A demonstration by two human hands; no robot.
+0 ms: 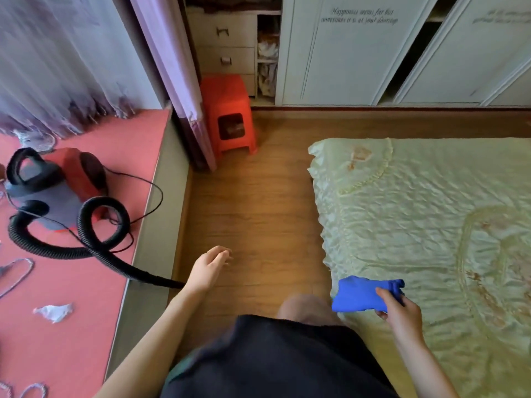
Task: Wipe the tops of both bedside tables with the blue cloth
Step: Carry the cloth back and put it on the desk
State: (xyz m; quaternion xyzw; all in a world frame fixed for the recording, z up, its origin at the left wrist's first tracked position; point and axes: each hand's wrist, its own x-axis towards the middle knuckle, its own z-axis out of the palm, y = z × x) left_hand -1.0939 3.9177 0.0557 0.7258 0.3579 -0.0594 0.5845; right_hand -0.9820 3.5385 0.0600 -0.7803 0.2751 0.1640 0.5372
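The blue cloth [359,294] is folded and held in my right hand [399,311], just above the near left edge of the bed. My left hand [208,268] hangs over the wooden floor with fingers loosely spread and nothing in it. No bedside table shows in this view.
A bed with a pale green quilt [431,219] fills the right. A red vacuum cleaner [54,188] with a black hose [94,245] sits on a pink platform [86,311] at left. An orange stool [228,113] stands by the curtain. White wardrobe doors [359,53] line the back.
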